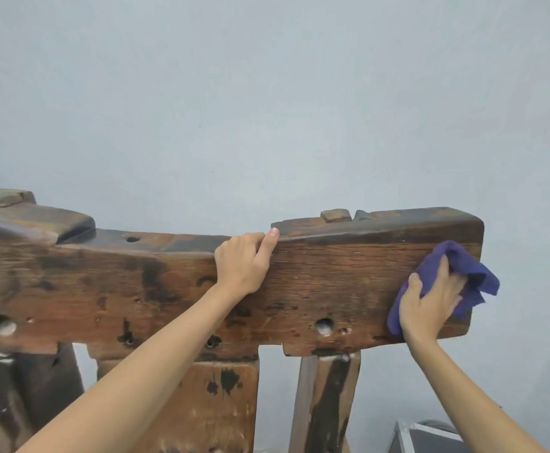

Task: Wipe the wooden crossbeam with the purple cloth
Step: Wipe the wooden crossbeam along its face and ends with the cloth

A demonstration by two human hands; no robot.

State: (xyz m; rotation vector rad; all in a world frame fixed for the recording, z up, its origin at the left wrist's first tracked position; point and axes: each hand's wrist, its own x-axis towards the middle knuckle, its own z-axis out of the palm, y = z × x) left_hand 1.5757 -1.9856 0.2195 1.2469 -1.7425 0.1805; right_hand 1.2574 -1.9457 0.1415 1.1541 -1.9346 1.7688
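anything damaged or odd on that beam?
Wear, no fresh damage. The wooden crossbeam has dark stains and open round holes, one low near its right end and one on top. The right hand presses the purple cloth on its front face; the left hand grips the top edge.

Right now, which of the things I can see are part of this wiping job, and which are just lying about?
In the job:
- wooden crossbeam
- purple cloth, pressed to the beam's right end
- right hand, gripping the cloth
- left hand, hooked over the beam's top edge

Lying about:
- metal-edged case on the floor, bottom right
- grey wall behind
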